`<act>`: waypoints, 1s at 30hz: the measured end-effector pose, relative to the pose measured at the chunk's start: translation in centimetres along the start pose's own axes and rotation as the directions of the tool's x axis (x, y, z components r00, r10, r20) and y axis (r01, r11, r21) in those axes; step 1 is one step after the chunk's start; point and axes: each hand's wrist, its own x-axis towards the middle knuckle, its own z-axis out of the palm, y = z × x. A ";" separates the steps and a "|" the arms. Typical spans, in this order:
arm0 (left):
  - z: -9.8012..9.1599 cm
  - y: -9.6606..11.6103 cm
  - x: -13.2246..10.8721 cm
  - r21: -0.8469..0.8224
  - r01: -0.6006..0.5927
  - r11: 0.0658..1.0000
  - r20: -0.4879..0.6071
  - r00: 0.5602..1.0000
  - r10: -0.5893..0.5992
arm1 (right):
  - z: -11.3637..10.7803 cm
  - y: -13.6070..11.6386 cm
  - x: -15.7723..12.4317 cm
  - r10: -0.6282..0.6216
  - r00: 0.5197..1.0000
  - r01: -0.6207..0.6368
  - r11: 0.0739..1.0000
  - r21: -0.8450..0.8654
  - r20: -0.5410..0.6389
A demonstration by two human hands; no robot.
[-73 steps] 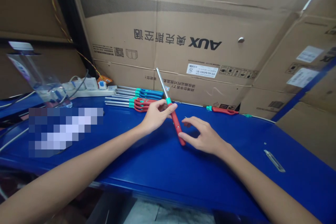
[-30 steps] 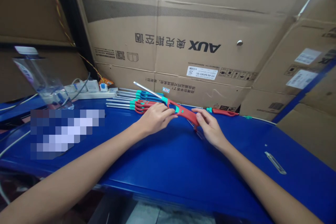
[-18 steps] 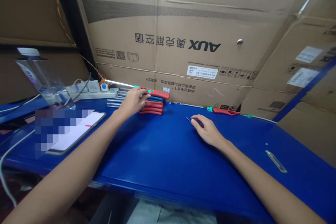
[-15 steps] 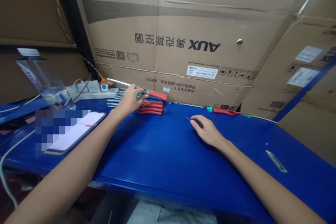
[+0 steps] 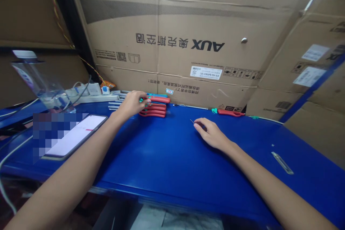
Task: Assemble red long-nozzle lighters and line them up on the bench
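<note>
A left hand [image 5: 131,103] lies curled over a tidy stack of red-handled, steel-shafted screwdrivers [image 5: 155,109], set parallel, apparently to keep them aligned; whether it grips cannot be told. The loosely open, empty right hand [image 5: 211,133] rests just beside a thin metal pin [image 5: 192,121] on a glossy blue table [image 5: 172,158], below an upside-down brown cardboard AUX carton [image 5: 188,32].

Blue table [image 5: 172,165] bearing phone [image 5: 81,133], screen lit, partly pixelated; power strip [image 5: 94,98] at back, clear plastic container [image 5: 40,86] just beside; AUX carton [image 5: 172,32] behind; metal strip [image 5: 282,162] far right.
</note>
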 end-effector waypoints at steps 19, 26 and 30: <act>-0.5 -0.4 0.1 0.122 0.052 0.991 0.122 0.990 -0.067 | -0.1 -0.2 0.0 0.005 0.998 -0.007 1.000 0.019 0.055; -0.4 -0.7 0.2 0.082 0.036 0.996 0.128 0.991 -0.046 | -0.1 0.0 0.0 0.011 0.998 -0.013 1.000 0.023 0.057; -0.3 -0.7 0.2 0.062 0.021 0.998 0.130 0.991 -0.029 | -0.1 -0.1 0.0 0.009 0.998 -0.011 1.000 0.021 0.064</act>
